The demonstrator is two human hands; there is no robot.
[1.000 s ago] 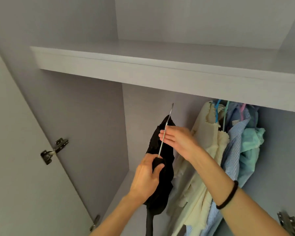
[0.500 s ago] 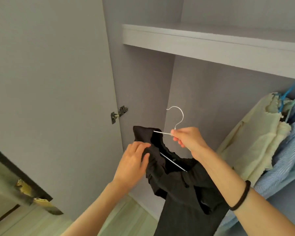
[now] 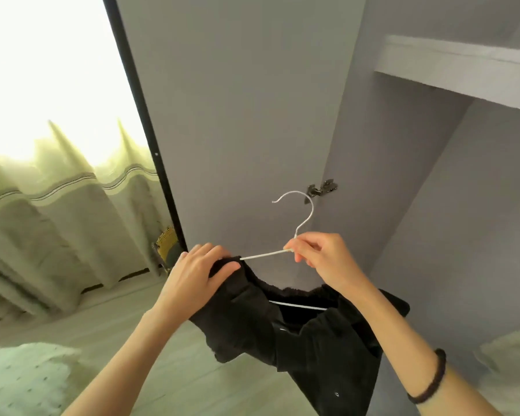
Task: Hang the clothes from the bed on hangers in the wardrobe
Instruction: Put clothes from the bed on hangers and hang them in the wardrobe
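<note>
Head view. The right hand (image 3: 318, 256) is pinching a thin white wire hanger (image 3: 294, 229) at the base of its curved hook, fingers curled tight around the wire. The left hand (image 3: 198, 274) is gripping the left shoulder of a black garment (image 3: 306, 334) — matte, soft, crumpled — where it is draping over the hanger's left arm. The garment is hanging in front of the open wardrobe door (image 3: 240, 115), smooth grey panel with a metal hinge (image 3: 321, 189) showing behind the hook. The hanger's right arm is lying hidden under fabric and wrist; only part of the lower bar is showing. A dark band (image 3: 430, 379) is circling the right wrist. The garment's lower end is running out of frame.
</note>
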